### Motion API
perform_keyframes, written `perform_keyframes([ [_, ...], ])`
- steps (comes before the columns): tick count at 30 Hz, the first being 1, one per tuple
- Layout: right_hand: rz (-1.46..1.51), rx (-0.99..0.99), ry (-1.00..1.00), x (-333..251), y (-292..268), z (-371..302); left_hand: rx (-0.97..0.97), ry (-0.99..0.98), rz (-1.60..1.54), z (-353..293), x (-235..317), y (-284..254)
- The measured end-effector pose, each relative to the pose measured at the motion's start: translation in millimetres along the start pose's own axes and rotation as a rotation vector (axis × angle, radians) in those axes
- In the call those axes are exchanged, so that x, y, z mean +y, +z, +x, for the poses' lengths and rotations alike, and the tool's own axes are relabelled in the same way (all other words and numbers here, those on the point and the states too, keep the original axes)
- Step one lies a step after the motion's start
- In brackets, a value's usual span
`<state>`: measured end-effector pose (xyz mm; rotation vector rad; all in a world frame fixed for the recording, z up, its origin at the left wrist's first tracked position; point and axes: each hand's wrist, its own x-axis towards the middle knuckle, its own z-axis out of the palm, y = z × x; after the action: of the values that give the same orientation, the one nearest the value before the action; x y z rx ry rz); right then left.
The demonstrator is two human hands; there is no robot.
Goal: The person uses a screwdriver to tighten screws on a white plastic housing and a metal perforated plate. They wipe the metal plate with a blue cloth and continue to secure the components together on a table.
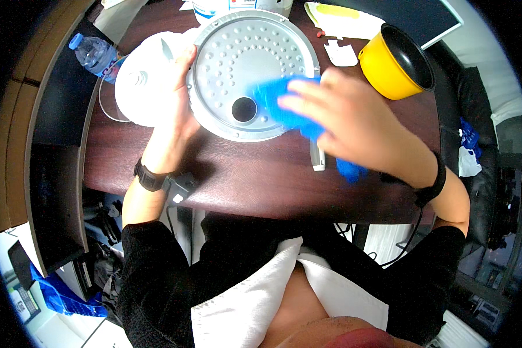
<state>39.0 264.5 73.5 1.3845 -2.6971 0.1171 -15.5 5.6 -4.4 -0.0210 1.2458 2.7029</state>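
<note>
My left hand [182, 113] grips the left rim of a round, silvery lid [229, 66], its thumb along the edge. Raised dimples cover the lid's face, and a dark round spot sits low on it. With my right hand [359, 119] I hold a bunched blue cloth [281, 104] against the lid's lower right. Hand and cloth are smeared by motion. More blue material [351, 170] shows below my right wrist. A pale handle-like piece [318, 156] sticks out beneath the lid's lower right edge; where it joins is hidden.
On the dark wooden table [243, 180] stand a white rounded object [136, 84], a water bottle [93, 53] and a yellow pot [388, 72] with a black inside. A folded cloth [342, 22] and white plastic piece [341, 53] lie behind. A small dark device [181, 187] rests near the front edge.
</note>
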Motion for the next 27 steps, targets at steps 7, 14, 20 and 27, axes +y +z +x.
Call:
perform_keyframes([
  [7,-0.245,0.241,0.170,29.0,-1.0,34.1,-0.036,-0.031,-0.062,-7.6,2.5,10.0],
  [14,-0.063,0.191,0.072,18.9,25.9,22.0,0.043,0.042,-0.024,-9.1,8.4,8.4],
  [20,0.277,-0.041,0.019,-6.0,27.4,7.3,-0.019,0.092,-0.106,-6.4,6.0,5.3],
  [27,0.261,0.055,-0.031,0.3,3.8,22.8,0.058,0.058,0.027,-3.2,2.8,5.5],
])
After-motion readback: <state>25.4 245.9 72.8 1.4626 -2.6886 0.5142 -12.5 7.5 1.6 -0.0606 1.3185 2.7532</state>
